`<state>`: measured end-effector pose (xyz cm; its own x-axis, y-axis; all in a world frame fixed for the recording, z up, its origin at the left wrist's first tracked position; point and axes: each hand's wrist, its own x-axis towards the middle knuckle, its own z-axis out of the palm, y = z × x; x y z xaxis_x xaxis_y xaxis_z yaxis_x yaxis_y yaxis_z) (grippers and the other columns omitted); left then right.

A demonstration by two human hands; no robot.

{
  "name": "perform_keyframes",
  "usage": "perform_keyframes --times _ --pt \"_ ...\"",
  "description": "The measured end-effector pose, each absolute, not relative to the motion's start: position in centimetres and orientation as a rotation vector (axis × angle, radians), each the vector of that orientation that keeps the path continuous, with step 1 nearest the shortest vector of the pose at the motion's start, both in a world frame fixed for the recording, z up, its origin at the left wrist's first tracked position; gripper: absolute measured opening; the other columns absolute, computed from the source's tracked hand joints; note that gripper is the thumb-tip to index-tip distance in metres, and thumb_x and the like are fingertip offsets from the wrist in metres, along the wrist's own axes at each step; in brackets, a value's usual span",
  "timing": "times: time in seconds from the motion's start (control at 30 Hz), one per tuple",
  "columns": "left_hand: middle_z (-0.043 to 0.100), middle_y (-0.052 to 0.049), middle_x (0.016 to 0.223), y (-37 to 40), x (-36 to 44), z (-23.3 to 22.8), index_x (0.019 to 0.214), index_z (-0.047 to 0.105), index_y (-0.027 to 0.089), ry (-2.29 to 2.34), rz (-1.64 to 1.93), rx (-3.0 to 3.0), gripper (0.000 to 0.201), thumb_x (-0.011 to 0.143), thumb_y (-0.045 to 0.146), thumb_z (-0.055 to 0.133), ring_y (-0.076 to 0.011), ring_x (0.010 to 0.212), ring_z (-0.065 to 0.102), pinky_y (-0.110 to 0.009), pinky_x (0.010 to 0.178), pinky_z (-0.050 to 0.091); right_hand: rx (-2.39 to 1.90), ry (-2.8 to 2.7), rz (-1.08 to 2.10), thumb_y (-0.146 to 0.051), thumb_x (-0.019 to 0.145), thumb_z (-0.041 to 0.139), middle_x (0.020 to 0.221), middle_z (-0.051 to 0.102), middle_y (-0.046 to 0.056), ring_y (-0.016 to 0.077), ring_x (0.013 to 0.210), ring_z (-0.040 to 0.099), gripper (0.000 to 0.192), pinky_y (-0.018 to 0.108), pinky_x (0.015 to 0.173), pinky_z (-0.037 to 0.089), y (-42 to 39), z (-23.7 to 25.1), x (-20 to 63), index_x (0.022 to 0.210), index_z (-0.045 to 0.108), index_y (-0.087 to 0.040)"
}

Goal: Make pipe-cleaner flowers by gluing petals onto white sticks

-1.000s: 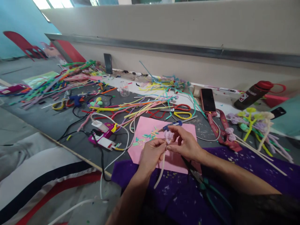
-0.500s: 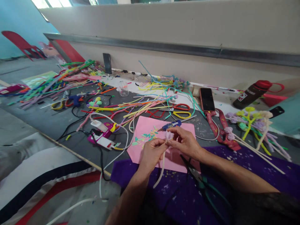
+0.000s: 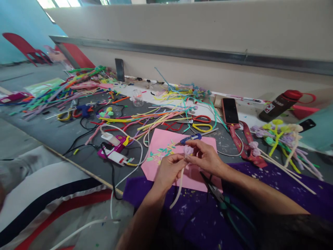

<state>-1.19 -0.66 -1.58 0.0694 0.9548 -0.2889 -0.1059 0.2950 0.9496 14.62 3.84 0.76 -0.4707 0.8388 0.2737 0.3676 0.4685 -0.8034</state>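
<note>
Over the pink sheet, both hands meet at a pipe-cleaner flower with a pale lilac head and a cream stem that hangs down below. My left hand is closed, thumb and forefinger pinching the stem just under the head. Fingers of my right hand curl round the flower head from the right, the thumb at its base. Behind them lies a blue glue gun. Short green and yellow cut pieces are scattered on the sheet. Long-nosed pliers with green handles rest on the purple cloth.
Scissors, loose pipe cleaners and a magenta power strip with cables lie beyond the sheet. To the right are a phone on a red lanyard, finished flowers and a dark bottle. Another person's leg is at the left.
Both hands keep almost the same pose on the flower. Its lilac head shows slightly more between the fingers now. The view has shifted very slightly.
</note>
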Motion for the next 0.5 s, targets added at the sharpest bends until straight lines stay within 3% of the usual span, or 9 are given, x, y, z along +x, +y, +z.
perform_keyframes --times 0.1,0.3,0.5 --pt "0.042 0.008 0.035 -0.6 -1.4 -1.6 0.057 0.053 0.016 1.126 0.976 0.841 0.027 0.067 0.037 0.065 -0.0032 0.026 0.03 -0.017 0.031 0.018 -0.977 -2.027 0.906 -0.03 0.069 0.069 0.091 0.06 0.004 0.0099 0.06 0.054 0.047 0.022 0.05 0.043 4.3 1.0 15.2 0.112 0.053 -0.019" --pt "0.049 0.005 0.04 -0.6 -1.7 -1.6 0.065 0.06 0.014 1.028 0.852 0.785 0.023 0.068 0.037 0.063 -0.0023 0.025 0.026 -0.018 0.029 0.011 -0.908 -1.922 1.064 -0.031 0.077 0.062 0.08 0.064 0.004 0.0135 0.068 0.058 0.02 0.025 0.06 0.046 5.6 2.9 17.2 0.092 0.065 -0.017" --pt "0.042 0.005 0.034 -0.7 -1.4 -1.1 0.061 0.064 0.015 0.948 0.751 0.842 0.015 0.067 0.028 0.062 -0.0036 0.027 0.028 -0.02 0.034 0.014 -0.758 -2.058 1.217 -0.028 0.077 0.063 0.085 0.063 0.004 0.015 0.076 0.057 0.016 0.027 0.066 0.045 6.4 3.4 17.7 0.088 0.068 -0.018"
